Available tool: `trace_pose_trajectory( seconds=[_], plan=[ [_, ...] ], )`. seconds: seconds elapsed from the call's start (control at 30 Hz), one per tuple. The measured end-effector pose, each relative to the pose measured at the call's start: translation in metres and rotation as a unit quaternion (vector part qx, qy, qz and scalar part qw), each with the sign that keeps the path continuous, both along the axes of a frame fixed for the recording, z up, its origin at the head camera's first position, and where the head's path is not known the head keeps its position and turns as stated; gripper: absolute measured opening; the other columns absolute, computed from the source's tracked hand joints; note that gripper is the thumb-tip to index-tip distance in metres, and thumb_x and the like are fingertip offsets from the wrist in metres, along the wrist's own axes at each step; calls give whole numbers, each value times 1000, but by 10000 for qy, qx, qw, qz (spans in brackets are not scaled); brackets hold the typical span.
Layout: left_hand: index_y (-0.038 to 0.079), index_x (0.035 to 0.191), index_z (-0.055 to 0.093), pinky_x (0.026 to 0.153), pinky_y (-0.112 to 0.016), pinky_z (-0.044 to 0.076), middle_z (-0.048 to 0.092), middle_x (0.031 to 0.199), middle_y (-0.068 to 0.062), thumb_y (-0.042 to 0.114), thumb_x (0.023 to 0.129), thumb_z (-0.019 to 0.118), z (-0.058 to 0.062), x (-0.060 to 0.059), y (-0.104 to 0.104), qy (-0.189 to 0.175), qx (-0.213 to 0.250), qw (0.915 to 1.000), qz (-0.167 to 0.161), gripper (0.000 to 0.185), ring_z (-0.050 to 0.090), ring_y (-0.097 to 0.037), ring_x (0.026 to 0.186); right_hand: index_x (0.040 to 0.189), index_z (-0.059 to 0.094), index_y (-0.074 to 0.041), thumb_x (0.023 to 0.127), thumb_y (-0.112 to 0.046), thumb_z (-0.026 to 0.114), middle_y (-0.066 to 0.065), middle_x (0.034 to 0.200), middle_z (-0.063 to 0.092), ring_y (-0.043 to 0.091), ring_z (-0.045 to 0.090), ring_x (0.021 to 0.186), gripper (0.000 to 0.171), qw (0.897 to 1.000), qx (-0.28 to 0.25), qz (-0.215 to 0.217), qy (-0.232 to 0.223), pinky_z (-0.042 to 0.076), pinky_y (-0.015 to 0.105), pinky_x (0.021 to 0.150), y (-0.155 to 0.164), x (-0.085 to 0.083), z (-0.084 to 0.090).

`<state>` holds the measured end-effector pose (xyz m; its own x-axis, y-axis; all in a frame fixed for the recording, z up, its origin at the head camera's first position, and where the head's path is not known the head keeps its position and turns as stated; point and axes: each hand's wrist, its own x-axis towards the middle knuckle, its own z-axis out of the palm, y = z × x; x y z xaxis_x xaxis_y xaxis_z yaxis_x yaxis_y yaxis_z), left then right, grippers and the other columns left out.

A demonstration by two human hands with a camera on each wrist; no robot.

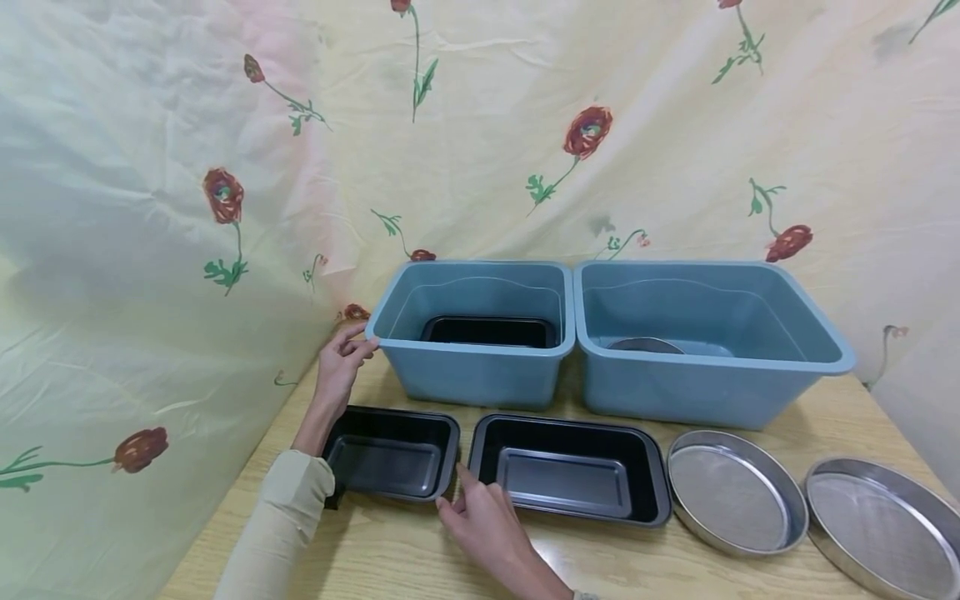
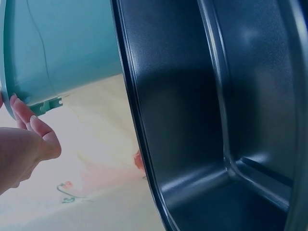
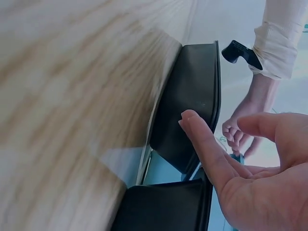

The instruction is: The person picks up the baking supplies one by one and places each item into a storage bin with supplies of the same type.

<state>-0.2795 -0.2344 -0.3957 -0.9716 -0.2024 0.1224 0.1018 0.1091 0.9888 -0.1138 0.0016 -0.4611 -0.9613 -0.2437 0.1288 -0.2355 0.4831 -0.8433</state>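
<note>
Overhead first, from the head view: left hand (image 1: pixel 339 358) up at the near left corner of the left blue tub (image 1: pixel 474 333), fingertips touching its rim, fingers loosely bent, nothing clasped. Right hand (image 1: pixel 487 521) low on the wooden counter (image 1: pixel 390 550), fingers extended, index tip in the gap between the left black pan (image 1: pixel 392 454) and the right black pan (image 1: pixel 570 468), against the left pan's near right corner; grip relaxed, holding nothing. Both pans side by side in front of the tubs. Third black pan (image 1: pixel 489 332) down inside the left tub. Right blue tub (image 1: pixel 705 337) touching the left one, with a round metal tin (image 1: pixel 647 345) on its floor. Two more round tins (image 1: pixel 735 492) (image 1: pixel 881 521) on the counter at right.

Next, left wrist view: fingertips (image 2: pixel 26 122) on the tub's lower edge (image 2: pixel 53 53), fingers mostly straight; dark pan wall (image 2: pixel 202 120) filling the frame's right.

Last, right wrist view: right hand (image 3: pixel 250 168) spread wide, one fingertip (image 3: pixel 190 118) at the black pan's outer wall (image 3: pixel 190 115); whether touching, cannot tell. Other hand (image 3: pixel 243 122) beyond.
</note>
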Motion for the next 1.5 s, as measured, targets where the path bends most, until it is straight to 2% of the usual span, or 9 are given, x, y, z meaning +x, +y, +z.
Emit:
trace_pose_trajectory(
  seconds=[0.13, 0.33, 0.43, 0.7, 0.9, 1.03, 1.23, 1.43, 1.5],
  plan=[
    [-3, 139, 59, 89, -35, 38, 68, 82, 10, 14, 100, 71, -1, 0, 0, 1, 34, 10000, -14, 44, 59, -12, 84, 140, 47, 21, 94, -12, 74, 7, 76, 75, 1, 50, 41, 63, 9999, -107, 8, -14, 40, 22, 39, -1, 0, -3],
    [-3, 139, 60, 90, -35, 39, 68, 82, 11, 14, 99, 71, 0, 0, 0, 54, 32, 10000, -27, 45, 59, -14, 85, 143, 42, 22, 94, -14, 74, 3, 72, 73, 2, 48, 38, 69, 9998, -196, 19, -52, 43, 24, 42, -4, -2, -4],
    [-3, 139, 60, 89, -34, 39, 68, 81, 11, 14, 99, 71, 0, 1, 0, 61, 26, 10000, -32, 44, 60, -17, 87, 142, 42, 23, 94, -15, 74, 2, 70, 72, 3, 51, 41, 69, 9997, -219, -11, -90, 44, 24, 45, -5, -3, -5],
    [-3, 139, 60, 93, -38, 39, 69, 83, 9, 15, 99, 72, 2, 1, 1, 40, 46, 10000, -30, 45, 60, -15, 86, 145, 39, 23, 97, -19, 73, 0, 70, 72, 8, 53, 42, 72, 9985, -368, -100, -385, 41, 27, 42, -10, -9, -7],
    [-2, 139, 60, 91, -37, 40, 69, 82, 9, 13, 99, 71, 1, 0, 1, 26, 38, 10000, 7, 44, 61, -18, 88, 146, 36, 23, 98, -22, 72, -3, 61, 64, 11, 51, 43, 74, 9962, -396, -37, -780, 39, 28, 44, -11, -13, -8],
    [-3, 140, 59, 88, -33, 42, 68, 81, 12, 12, 99, 71, 0, -1, 1, 18, 50, 10000, 19, 45, 62, -14, 86, 147, 33, 23, 100, -22, 69, -1, 52, 58, 10, 45, 40, 74, 9934, -607, 74, -975, 34, 27, 42, -12, -15, -11],
    [-3, 140, 59, 85, -29, 41, 68, 80, 13, 12, 100, 70, 0, 0, 0, 4, 27, 10000, 11, 45, 61, -8, 82, 151, 26, 22, 101, -22, 68, -3, 50, 55, 8, 39, 39, 78, 9921, -778, 83, -986, 30, 25, 41, -14, -15, -13],
    [-2, 141, 59, 90, -34, 41, 68, 79, 13, 12, 100, 70, -1, 1, 0, 22, 55, 10000, 0, 44, 62, -10, 84, 154, 20, 20, 101, -15, 66, -6, 50, 47, 7, 32, 39, 78, 9869, -1138, 176, -1128, 26, 23, 40, -17, -17, -16],
    [-2, 140, 59, 92, -38, 41, 68, 81, 12, 13, 100, 70, -1, 0, 0, 35, 55, 10000, 6, 44, 62, -12, 86, 153, 18, 21, 100, -11, 66, -4, 52, 49, 7, 38, 40, 78, 9841, -1337, 189, -1151, 26, 23, 40, -17, -17, -17]
  ],
)
